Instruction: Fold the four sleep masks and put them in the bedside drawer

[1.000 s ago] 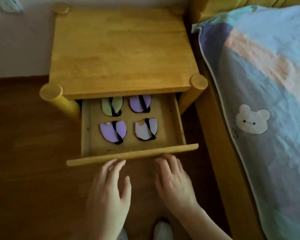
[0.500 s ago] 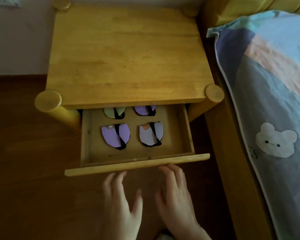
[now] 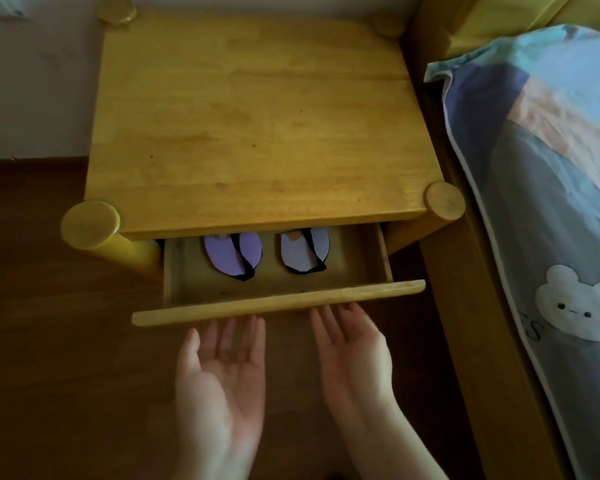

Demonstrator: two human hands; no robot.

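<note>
Sleep masks (image 3: 232, 252) lie folded in the half-shut drawer (image 3: 278, 304); the left hand (image 3: 222, 372) and right hand (image 3: 352, 344), palms up, grip nothing, fingertips under its front to push.

A wooden bedside table (image 3: 253, 112) fills the middle of the view, its light, honey-coloured top bare, with round post ends standing at its four corners. The near-left post (image 3: 90, 224) and the near-right post (image 3: 444, 201) show as flat discs. Dark brown wooden floor (image 3: 49, 341) spreads below and to the left, meeting a pale wall (image 3: 39, 91) behind. A white wall plate shows partly at the top left edge. To the right runs a wooden bed frame (image 3: 471, 306), just beside the table. On the bed lies a blanket (image 3: 541, 174) in blue, grey and peach patches, bearing a white bear figure (image 3: 579, 303).
</note>
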